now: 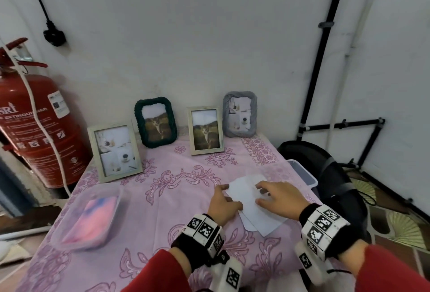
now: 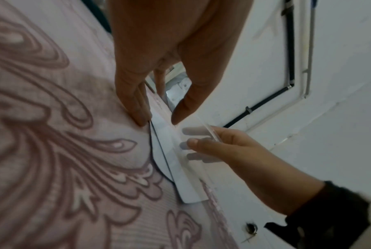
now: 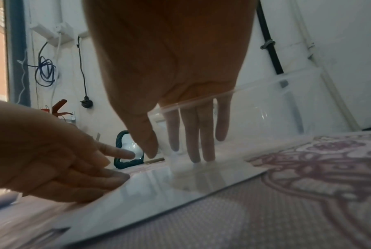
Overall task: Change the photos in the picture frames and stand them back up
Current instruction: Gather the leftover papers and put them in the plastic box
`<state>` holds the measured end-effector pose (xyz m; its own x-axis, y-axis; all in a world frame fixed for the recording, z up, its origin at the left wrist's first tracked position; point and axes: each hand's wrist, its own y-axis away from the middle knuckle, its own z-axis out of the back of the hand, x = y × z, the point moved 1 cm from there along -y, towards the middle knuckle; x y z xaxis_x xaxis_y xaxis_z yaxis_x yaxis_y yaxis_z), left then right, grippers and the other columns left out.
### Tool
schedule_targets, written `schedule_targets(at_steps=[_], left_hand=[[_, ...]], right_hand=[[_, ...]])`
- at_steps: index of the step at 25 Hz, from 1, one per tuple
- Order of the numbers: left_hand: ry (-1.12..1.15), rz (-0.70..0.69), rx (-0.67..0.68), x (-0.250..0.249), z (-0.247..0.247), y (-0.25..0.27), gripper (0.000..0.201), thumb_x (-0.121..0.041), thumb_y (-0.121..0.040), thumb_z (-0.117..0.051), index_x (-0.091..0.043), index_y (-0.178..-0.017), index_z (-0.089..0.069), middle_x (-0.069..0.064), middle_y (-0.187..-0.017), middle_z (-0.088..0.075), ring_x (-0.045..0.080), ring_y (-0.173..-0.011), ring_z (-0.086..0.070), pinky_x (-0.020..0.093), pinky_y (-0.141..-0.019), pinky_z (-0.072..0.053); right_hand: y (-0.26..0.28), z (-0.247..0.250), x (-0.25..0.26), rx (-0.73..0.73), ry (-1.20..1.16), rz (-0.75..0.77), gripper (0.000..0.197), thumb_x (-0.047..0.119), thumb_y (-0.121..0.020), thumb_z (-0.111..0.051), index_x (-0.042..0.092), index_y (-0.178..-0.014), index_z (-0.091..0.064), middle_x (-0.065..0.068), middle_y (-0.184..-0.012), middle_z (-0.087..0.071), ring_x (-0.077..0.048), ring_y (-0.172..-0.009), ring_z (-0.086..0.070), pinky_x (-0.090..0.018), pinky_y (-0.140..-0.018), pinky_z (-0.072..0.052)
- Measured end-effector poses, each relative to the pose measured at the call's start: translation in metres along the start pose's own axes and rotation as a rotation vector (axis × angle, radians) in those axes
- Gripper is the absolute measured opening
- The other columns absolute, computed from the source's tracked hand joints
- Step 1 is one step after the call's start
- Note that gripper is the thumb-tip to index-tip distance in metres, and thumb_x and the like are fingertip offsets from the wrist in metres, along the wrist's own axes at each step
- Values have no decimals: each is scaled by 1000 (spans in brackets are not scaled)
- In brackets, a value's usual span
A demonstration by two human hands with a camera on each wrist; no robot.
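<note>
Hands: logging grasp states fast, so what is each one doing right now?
Left hand: open, fingertips pressing the white photo sheets.
Right hand: pinching a clear pane lifted off the sheets.

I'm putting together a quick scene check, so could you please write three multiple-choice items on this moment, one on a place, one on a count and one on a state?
1. Where do the white sheets lie?
A. on the tablecloth under both hands
B. inside the clear plastic tub
C. against the wall

2. How many picture frames stand at the back of the table?
A. two
B. four
C. six

3. What is the right hand doing?
A. hanging idle off the table
B. pinching a clear pane above the sheets
C. gripping the fire extinguisher

Key: 1 A, the head view shows the left hand and the right hand on sheets lying flat on the cloth; 2 B, four upright frames are visible along the wall; 3 B, the right wrist view shows the thumb in front of the clear pane and the fingers behind it.
</note>
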<state>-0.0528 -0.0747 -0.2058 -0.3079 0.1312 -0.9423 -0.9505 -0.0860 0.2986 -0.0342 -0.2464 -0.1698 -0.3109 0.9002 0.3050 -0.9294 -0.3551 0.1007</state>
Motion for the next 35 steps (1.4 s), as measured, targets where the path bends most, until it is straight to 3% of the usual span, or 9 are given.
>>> schedule_targets(at_steps=[7, 12, 15, 18, 22, 24, 27, 31, 35], left_hand=[[166, -2, -42, 4, -10, -7, 76, 10, -71, -66, -13, -134, -31, 24, -108, -62, 28, -94, -60, 41, -89, -49], [216, -84, -45, 1, -16, -7, 77, 16, -67, -65, -16, -131, -37, 5, -93, -53, 24, -92, -57, 35, -82, -51], [264, -88, -33, 2, -18, -8, 77, 18, -69, -63, -17, -132, -35, 4, -93, -52, 28, -96, -56, 39, -87, -51], [340, -78, -42, 5, -20, -8, 74, 22, -71, -59, -13, -131, -33, 4, -90, -54, 27, -95, -56, 38, -81, -51], [398, -73, -30, 4, -22, -12, 75, 21, -72, -58, -16, -132, -32, 17, -100, -57, 32, -98, -57, 52, -94, -48], [401, -101, -18, 4, -24, -11, 76, 22, -73, -57, -18, -132, -32, 15, -104, -56, 29, -97, -58, 48, -91, -51], [398, -161, 9, 3, -27, -9, 77, 24, -73, -56, -16, -134, -32, 8, -113, -52, 18, -95, -57, 31, -77, -54], [436, -161, 7, 5, -24, -10, 79, 27, -74, -50, -15, -137, -29, 4, -105, -53, 24, -99, -56, 47, -92, -48], [390, -169, -40, 3, -13, -10, 80, 18, -66, -57, -11, -136, -32, 2, -99, -53, 19, -93, -55, 40, -83, -50]], right_hand=[[1, 0, 0, -22, -18, 7, 43, 42, -89, -53, 28, -129, -47, 5, -125, -61, -16, -115, -57, -26, -93, -42], [0, -2, -2, -49, -27, 6, 42, 43, -88, -53, 30, -128, -47, 6, -125, -62, -16, -115, -57, -27, -94, -43], [0, -3, -4, -57, -44, 1, 42, 43, -88, -54, 30, -128, -48, 6, -124, -62, -16, -116, -56, -27, -95, -42], [-1, -5, -5, -62, -44, 0, 42, 44, -87, -54, 31, -127, -49, 7, -124, -62, -16, -115, -56, -27, -94, -42], [-2, -4, -8, -67, -51, 1, 41, 45, -87, -55, 32, -125, -50, 9, -122, -63, -13, -114, -57, -27, -93, -42], [-2, -4, -9, -67, -66, 2, 41, 45, -86, -56, 33, -125, -51, 10, -122, -63, -12, -114, -57, -26, -93, -42], [-1, -4, -11, -71, -98, 3, 41, 45, -86, -57, 33, -124, -51, 11, -122, -62, -11, -114, -57, -26, -93, -42], [-1, -3, -11, -70, -101, 9, 41, 44, -86, -57, 32, -124, -51, 10, -124, -61, -11, -115, -56, -26, -92, -41], [0, -2, -10, -72, -107, 8, 41, 43, -86, -57, 30, -125, -51, 10, -125, -60, -11, -115, -56, -26, -93, -41]])
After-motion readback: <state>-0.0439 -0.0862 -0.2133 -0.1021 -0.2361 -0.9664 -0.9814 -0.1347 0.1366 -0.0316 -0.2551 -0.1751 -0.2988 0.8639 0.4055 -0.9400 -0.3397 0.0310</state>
